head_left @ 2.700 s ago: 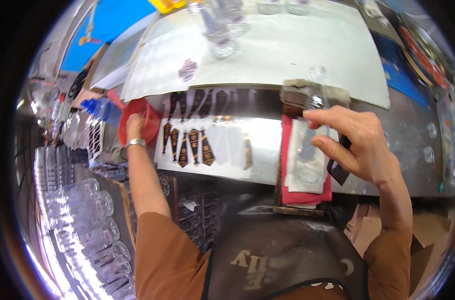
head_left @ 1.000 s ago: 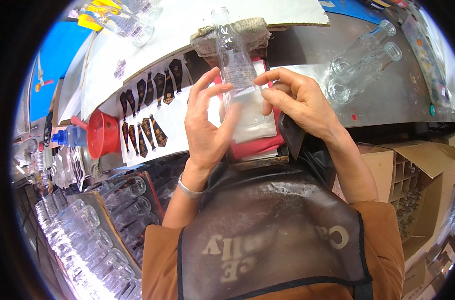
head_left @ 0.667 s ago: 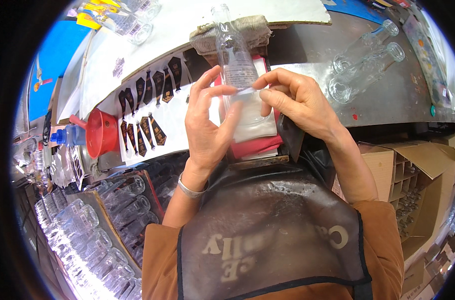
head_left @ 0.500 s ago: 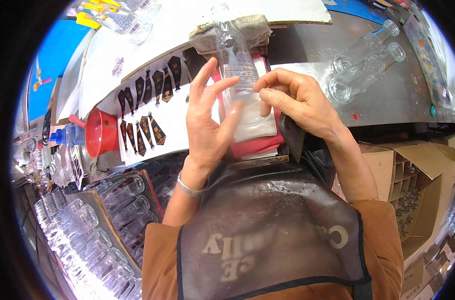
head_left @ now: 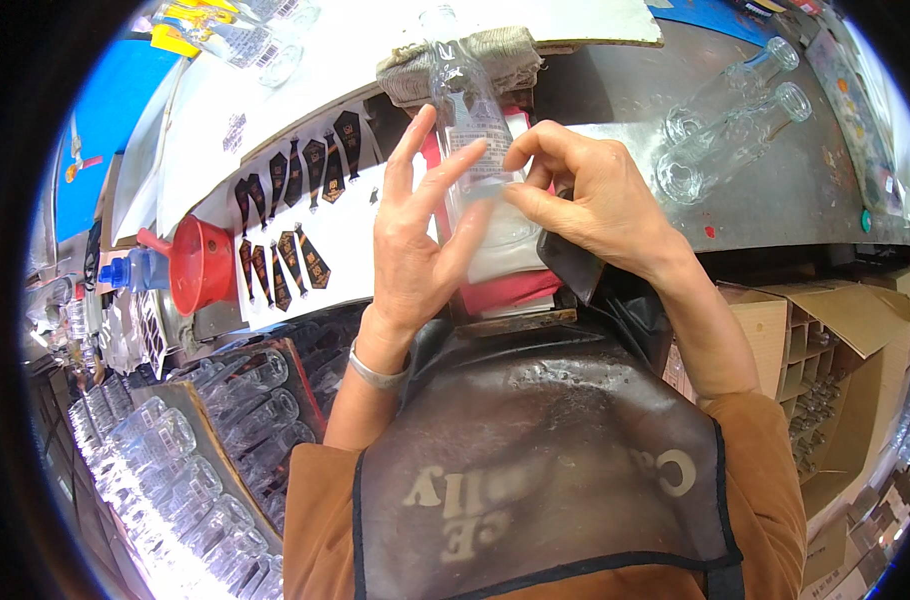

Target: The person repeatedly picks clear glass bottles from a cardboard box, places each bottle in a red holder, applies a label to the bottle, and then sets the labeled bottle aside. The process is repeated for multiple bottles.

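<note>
Has a clear, long-necked glass bottle [head_left: 475, 125] lying lengthwise on a narrow stand, with its neck across a rolled, greyish ribbed cloth [head_left: 510, 60] and its base end over a flat white pad [head_left: 525, 258] on a red cloth [head_left: 510, 292]. Holds the left hand [head_left: 417, 232] open at the bottle's left side, with fingers spread and thumb blurred; cannot tell whether touching the glass. Curls the right hand [head_left: 600, 205] at the opposite side, with thumb and forefinger tips near each other; cannot tell whether pinching anything thin. Could roll the bottle off its narrow support by pressing unevenly from either side, or crease any thin film on the glass by dragging a fingertip. Could also knock the dark flat piece [head_left: 572, 268] just below the right hand by dropping the wrist. Has black, gold-patterned, tie-shaped pieces [head_left: 317, 170] in 2 rows on a white sheet [head_left: 347, 238] to the left, near a red plastic container [head_left: 200, 265]. Has 2 clear glass bottles [head_left: 723, 152] lying on a grey metal bench [head_left: 815, 205] farther right.
</note>
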### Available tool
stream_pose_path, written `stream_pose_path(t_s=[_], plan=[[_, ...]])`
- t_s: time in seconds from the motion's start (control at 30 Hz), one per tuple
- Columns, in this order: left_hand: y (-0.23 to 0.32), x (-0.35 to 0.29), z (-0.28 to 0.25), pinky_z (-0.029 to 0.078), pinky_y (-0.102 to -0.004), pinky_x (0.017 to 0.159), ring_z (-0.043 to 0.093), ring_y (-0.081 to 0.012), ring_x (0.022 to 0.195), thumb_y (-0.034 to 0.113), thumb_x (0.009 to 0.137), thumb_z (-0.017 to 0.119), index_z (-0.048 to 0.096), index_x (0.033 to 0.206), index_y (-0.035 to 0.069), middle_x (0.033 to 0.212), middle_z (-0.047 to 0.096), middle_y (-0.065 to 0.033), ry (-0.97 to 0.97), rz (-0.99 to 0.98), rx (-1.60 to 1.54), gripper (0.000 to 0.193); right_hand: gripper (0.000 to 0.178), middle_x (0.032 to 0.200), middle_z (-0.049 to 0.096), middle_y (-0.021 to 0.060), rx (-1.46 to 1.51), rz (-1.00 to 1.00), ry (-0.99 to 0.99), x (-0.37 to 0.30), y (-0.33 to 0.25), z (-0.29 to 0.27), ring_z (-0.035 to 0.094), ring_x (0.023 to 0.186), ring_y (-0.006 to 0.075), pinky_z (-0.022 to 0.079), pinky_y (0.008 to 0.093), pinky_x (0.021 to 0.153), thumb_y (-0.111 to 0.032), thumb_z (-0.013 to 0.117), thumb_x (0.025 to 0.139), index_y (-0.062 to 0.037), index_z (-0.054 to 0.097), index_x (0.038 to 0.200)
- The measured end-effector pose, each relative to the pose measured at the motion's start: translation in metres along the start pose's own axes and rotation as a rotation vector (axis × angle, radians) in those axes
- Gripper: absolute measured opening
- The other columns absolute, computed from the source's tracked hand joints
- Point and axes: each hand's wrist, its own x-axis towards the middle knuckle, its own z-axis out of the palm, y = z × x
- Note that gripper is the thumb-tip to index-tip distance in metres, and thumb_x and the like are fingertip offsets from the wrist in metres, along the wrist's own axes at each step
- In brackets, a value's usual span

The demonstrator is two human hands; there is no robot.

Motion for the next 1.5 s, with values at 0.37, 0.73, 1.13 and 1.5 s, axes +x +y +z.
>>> stream_pose_path(t_s=[0.37,0.73,1.13,1.5], plan=[[-0.006,0.004,0.000,0.034,-0.0424,0.113,0.040,-0.0338,0.142,0.010,0.093,0.055,0.072,0.122,0.013,0.152,0.042,-0.0193,0.008,-0.055,-0.163,0.034,0.012,0.074,0.065,0.0080,-0.415,-0.471,0.110,0.001,0.011,0.004,0.065,0.064,0.0249,0.050,0.0325,0.054,-0.006,0.071,0.080,-0.0050,0.065,0.091],[-0.003,0.011,0.004,0.042,-0.0403,0.106,0.051,-0.0305,0.132,0.012,0.091,0.069,0.076,0.109,0.009,0.142,0.051,-0.0183,0.091,-0.121,-0.155,0.020,0.014,0.072,0.062,0.0044,-0.593,-0.587,0.054,-0.012,0.016,-0.007,0.062,0.059,0.0230,0.049,0.0340,0.051,-0.008,0.075,0.077,-0.0077,0.066,0.088],[0.006,0.005,0.005,0.038,-0.0429,0.111,0.047,-0.0349,0.136,0.007,0.082,0.071,0.070,0.119,0.009,0.145,0.046,-0.0215,0.041,-0.165,-0.144,0.038,0.026,0.087,0.069,0.0049,-0.039,0.126,0.059,-0.015,0.012,-0.011,0.055,0.064,0.0047,0.046,0.0228,0.059,-0.022,0.065,0.097,-0.0006,0.066,0.111],[-0.006,-0.011,0.009,0.032,-0.0400,0.116,0.039,-0.0294,0.143,0.011,0.096,0.060,0.044,0.148,0.000,0.155,0.038,-0.0212,0.079,-0.349,-0.608,0.055,0.048,0.112,0.070,0.0166,0.247,0.134,0.031,0.001,0.034,0.010,0.065,0.105,0.0217,0.049,0.0336,0.092,-0.036,0.062,0.098,0.0050,0.063,0.122]])
